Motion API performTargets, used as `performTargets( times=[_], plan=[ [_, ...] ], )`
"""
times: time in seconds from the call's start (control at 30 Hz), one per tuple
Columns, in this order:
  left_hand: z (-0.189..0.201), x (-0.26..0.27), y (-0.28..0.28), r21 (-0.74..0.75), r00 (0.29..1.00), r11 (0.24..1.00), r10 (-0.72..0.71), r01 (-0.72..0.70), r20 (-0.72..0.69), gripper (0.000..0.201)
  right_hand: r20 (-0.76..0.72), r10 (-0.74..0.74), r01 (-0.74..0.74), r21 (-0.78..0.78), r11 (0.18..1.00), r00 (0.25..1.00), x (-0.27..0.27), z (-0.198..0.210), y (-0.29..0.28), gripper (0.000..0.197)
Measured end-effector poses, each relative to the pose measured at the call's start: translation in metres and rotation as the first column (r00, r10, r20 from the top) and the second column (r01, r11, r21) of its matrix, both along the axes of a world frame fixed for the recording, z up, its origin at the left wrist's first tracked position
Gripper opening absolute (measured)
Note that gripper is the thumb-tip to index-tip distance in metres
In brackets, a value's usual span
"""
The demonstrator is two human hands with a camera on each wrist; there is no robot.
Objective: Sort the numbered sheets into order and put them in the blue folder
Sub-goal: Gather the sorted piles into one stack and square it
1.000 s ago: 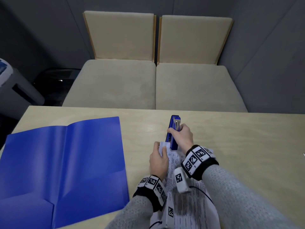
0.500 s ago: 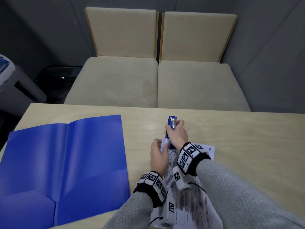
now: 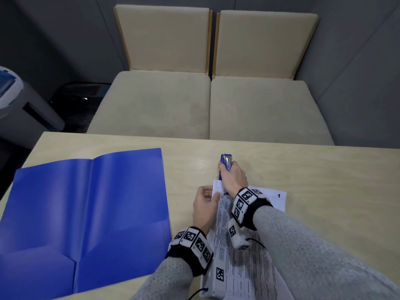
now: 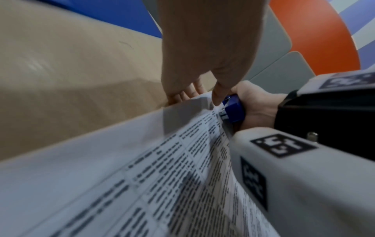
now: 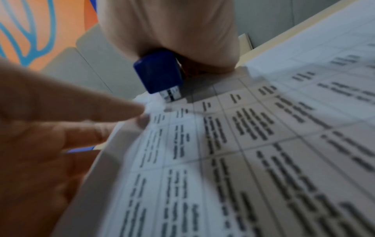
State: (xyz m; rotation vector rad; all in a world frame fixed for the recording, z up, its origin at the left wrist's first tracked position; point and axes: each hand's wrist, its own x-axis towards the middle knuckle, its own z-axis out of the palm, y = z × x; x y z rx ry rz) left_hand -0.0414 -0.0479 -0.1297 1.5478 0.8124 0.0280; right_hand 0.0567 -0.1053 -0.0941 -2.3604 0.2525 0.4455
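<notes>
The stack of printed sheets (image 3: 244, 263) lies on the table in front of me, its top sheet marked 1 at the far right corner. My left hand (image 3: 204, 204) pinches the stack's far left corner (image 4: 182, 109). My right hand (image 3: 232, 177) grips a blue stapler (image 3: 226, 162), whose mouth sits over that same corner (image 5: 160, 75). The blue folder (image 3: 86, 213) lies open flat on the left of the table, with nothing in it.
The wooden table (image 3: 313, 182) extends bare to the right of the sheets. Two beige cushioned seats (image 3: 207, 105) stand beyond the far edge. A grey and blue machine (image 3: 13, 96) sits off the table's left corner.
My right hand has lowered the stapler flatter over the corner of the sheets, and both hands have shifted slightly. The folder has not moved.
</notes>
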Motion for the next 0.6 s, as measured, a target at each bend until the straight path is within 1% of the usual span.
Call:
performTargets(
  times=[0.13, 0.23, 0.4, 0.6],
  plan=[
    [-0.001, -0.009, 0.004, 0.033, 1.0, 0.999, 0.02, -0.02, -0.014, 0.011, -0.053, -0.007, 0.008, 0.018, 1.0, 0.999, 0.003, 0.0, 0.001, 0.04],
    [0.001, -0.007, 0.005, 0.03, 0.999, 0.999, 0.027, -0.026, -0.035, 0.01, -0.082, 0.038, -0.037, 0.01, 0.999, 0.996, 0.005, 0.002, 0.009, 0.042],
    [0.001, -0.008, 0.006, 0.033, 0.998, 0.999, 0.043, -0.042, -0.055, 0.01, -0.077, 0.105, -0.11, -0.058, 0.992, 0.991, 0.003, 0.003, 0.022, 0.045],
    [0.0, -0.011, 0.008, 0.017, 0.998, 0.999, 0.03, -0.029, -0.05, 0.011, -0.066, 0.116, -0.12, -0.069, 0.99, 0.991, 0.001, 0.001, 0.025, 0.047]
  ],
)
